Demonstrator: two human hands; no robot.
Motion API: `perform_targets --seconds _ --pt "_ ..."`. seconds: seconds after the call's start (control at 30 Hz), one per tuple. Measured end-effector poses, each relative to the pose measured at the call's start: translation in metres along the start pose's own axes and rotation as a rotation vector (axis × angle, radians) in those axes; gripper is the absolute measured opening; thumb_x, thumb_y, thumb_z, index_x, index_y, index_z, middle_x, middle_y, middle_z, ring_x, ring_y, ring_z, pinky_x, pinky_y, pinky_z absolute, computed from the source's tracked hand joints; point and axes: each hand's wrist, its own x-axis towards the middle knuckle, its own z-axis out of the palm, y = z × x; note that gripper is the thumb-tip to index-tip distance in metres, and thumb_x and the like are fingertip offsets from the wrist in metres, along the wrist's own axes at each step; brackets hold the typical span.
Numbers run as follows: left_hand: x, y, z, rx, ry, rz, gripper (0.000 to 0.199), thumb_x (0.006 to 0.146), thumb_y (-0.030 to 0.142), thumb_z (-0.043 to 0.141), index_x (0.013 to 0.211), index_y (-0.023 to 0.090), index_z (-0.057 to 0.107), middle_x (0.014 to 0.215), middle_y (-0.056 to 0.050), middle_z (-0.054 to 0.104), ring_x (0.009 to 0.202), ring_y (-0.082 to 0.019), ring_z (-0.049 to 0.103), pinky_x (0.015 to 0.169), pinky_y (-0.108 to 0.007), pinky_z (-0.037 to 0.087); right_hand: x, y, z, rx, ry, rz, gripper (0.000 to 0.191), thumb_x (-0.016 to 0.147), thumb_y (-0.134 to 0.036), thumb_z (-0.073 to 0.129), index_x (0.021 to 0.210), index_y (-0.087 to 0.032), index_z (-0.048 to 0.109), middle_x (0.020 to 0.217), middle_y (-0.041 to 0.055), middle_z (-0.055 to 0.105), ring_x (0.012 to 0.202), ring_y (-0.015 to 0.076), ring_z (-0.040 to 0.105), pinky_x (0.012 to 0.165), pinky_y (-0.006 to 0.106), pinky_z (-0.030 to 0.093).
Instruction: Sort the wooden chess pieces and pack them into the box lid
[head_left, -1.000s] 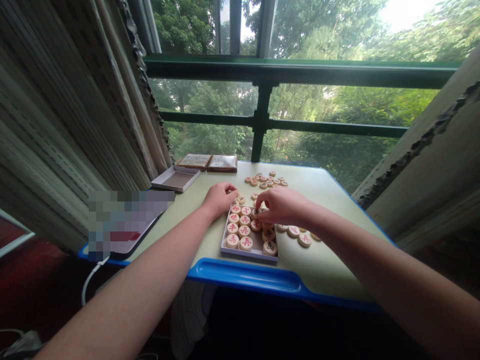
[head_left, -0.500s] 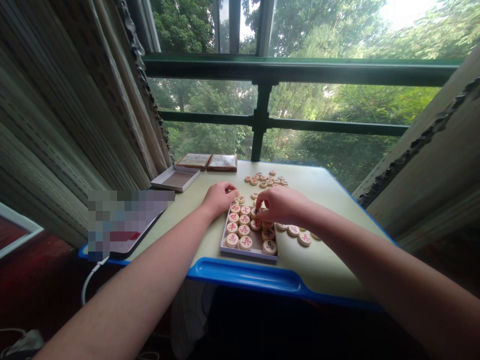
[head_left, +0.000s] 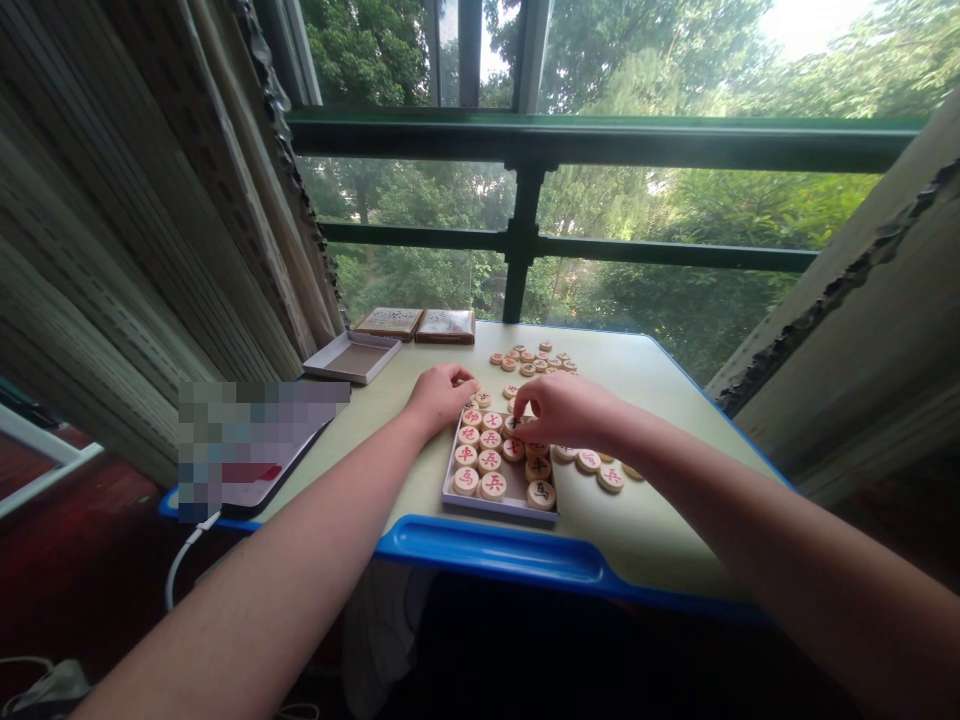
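A shallow open box [head_left: 498, 511] holds round wooden Chinese chess pieces [head_left: 493, 486] with red or black characters, set in rows. My right hand [head_left: 566, 410] reaches over its far right part, fingertips closed on a Chinese chess piece with a black mark [head_left: 513, 427]. That hand hides some of the pieces below it. My left hand [head_left: 441, 398] is at the box's far left corner, its fingers bent together beside loose pieces [head_left: 483, 399]. What those fingers hold, if anything, is hidden.
Loose pieces lie in a cluster [head_left: 527, 357] at the back and to the box's right [head_left: 610, 477]. A box lid [head_left: 352, 358] and two flat boxes [head_left: 445, 326] stand at the back left. A partly blurred device [head_left: 300, 440] with a cable is left. A blue trough [head_left: 495, 556] edges the table.
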Motion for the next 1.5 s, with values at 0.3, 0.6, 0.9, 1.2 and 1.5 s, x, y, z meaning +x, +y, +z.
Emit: perform_targets --seconds 0.3,0.6,0.9,1.2,1.5 --pt "0.0 -0.001 0.0 -0.002 0.001 0.002 0.021 0.07 0.032 0.056 0.079 0.016 0.066 0.078 -0.005 0.068 0.072 -0.017 0.059 0.066 -0.026 0.044 -0.001 0.001 -0.001 0.001 0.002 -0.016 0.032 0.069 -0.042 0.057 0.091 -0.022 0.069 0.084 0.0056 0.066 0.068 0.0159 0.055 0.053 0.024 0.034" --pt "0.002 -0.002 0.001 -0.003 -0.002 0.007 0.02 0.07 0.031 0.055 0.078 0.015 0.066 0.078 -0.005 0.068 0.073 -0.017 0.059 0.067 -0.026 0.044 -0.007 -0.005 -0.003 -0.027 -0.042 -0.053 0.029 0.068 -0.045 0.058 0.086 -0.025 0.07 0.077 0.0034 0.066 0.063 0.0143 0.055 0.054 0.023 0.035" --pt "0.002 -0.003 0.002 -0.005 0.0 -0.011 0.02 0.07 0.031 0.056 0.078 0.016 0.066 0.076 -0.005 0.067 0.07 -0.016 0.059 0.065 -0.025 0.044 -0.012 -0.02 0.003 -0.107 -0.029 -0.001 0.023 0.066 -0.039 0.058 0.079 -0.026 0.072 0.075 0.0053 0.067 0.063 0.019 0.06 0.053 0.026 0.038" --pt "0.002 -0.002 0.002 0.008 0.004 0.0 0.019 0.071 0.03 0.057 0.079 0.015 0.066 0.078 -0.005 0.068 0.072 -0.016 0.059 0.066 -0.025 0.044 -0.011 -0.023 0.006 -0.144 0.005 -0.013 0.024 0.064 -0.035 0.057 0.078 -0.022 0.072 0.079 0.0095 0.067 0.067 0.0222 0.06 0.054 0.028 0.039" --pt "0.002 -0.001 0.001 0.029 0.005 0.001 0.019 0.071 0.03 0.057 0.078 0.016 0.067 0.078 -0.004 0.068 0.071 -0.015 0.059 0.066 -0.024 0.044 -0.011 -0.022 0.005 -0.149 -0.01 0.024 0.029 0.063 -0.041 0.058 0.079 -0.02 0.072 0.076 0.01 0.067 0.065 0.022 0.06 0.052 0.028 0.039"
